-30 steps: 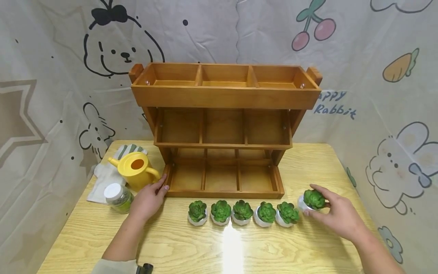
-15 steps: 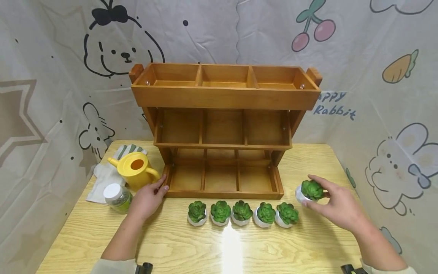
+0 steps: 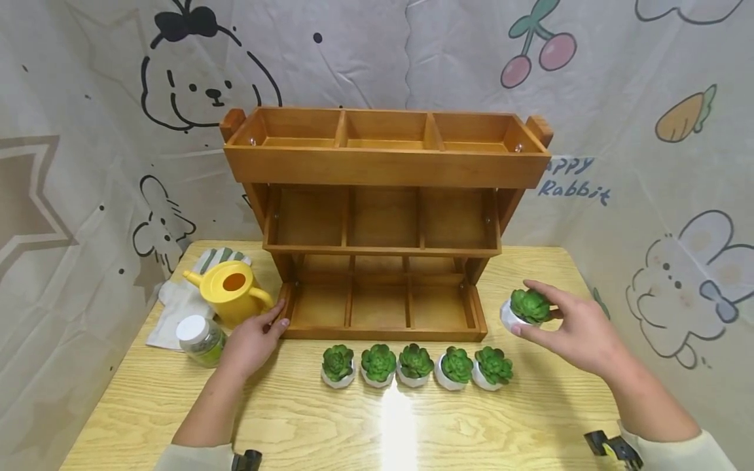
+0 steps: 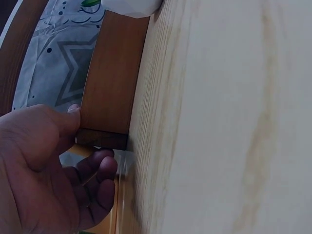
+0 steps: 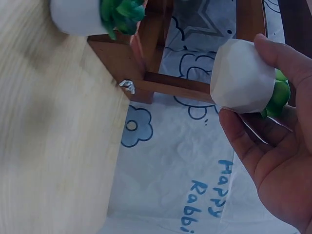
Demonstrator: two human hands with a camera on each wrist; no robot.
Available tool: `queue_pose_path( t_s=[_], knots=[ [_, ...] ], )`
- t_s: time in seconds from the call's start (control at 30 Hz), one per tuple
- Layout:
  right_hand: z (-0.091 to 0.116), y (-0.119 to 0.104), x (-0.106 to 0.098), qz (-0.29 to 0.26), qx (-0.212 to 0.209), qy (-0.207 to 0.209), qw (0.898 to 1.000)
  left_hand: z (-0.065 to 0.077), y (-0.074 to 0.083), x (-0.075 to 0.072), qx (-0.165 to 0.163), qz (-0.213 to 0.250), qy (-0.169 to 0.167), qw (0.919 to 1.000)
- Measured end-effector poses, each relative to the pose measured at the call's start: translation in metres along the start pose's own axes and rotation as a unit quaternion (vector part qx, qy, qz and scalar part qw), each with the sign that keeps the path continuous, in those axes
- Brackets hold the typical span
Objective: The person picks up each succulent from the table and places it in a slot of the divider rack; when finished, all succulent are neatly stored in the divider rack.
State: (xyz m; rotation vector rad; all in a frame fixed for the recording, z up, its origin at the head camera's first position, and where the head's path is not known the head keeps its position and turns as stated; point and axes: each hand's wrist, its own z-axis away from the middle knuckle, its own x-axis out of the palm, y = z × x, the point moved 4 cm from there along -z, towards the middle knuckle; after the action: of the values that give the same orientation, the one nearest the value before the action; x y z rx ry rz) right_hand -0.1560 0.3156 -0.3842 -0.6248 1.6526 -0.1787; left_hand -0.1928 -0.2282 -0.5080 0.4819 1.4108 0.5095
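My right hand (image 3: 583,333) holds a small potted succulent (image 3: 530,306) by its white faceted pot (image 5: 243,75), between thumb and fingers. In the right wrist view the pot is up off the table, tilted, its green leaves partly behind the fingers. My left hand (image 3: 250,343) grips the lower left front corner of a three-tier wooden shelf (image 3: 385,168). In the left wrist view the thumb (image 4: 73,114) presses on one face of the bottom board (image 4: 109,73), and the fingers curl beneath its end. Each tier is split into three compartments, with nothing visible in them.
Several more succulents (image 3: 415,363) in white pots stand in a row before the shelf. At the left are a yellow watering can (image 3: 230,297), a white-lidded jar (image 3: 203,340) and a striped cloth (image 3: 171,311). Printed curtains (image 3: 624,131) hang around the table.
My right hand has lifted the potted succulent and moved it up and slightly left, toward the shelf's right side. The left hand keeps its grip on the shelf corner.
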Motion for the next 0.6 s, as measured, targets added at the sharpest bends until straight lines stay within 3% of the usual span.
queue_pose_path(
  t_s=[0.3,0.6],
  knots=[
    [-0.014,-0.015,-0.008,0.005,-0.032,0.017,0.999,-0.002,0.001,-0.001,0.003,-0.002,0.001,1.0000],
    [-0.028,-0.033,-0.017,-0.006,-0.035,0.015,0.999,-0.001,-0.001,-0.001,-0.001,0.003,0.001,1.0000]
  ],
)
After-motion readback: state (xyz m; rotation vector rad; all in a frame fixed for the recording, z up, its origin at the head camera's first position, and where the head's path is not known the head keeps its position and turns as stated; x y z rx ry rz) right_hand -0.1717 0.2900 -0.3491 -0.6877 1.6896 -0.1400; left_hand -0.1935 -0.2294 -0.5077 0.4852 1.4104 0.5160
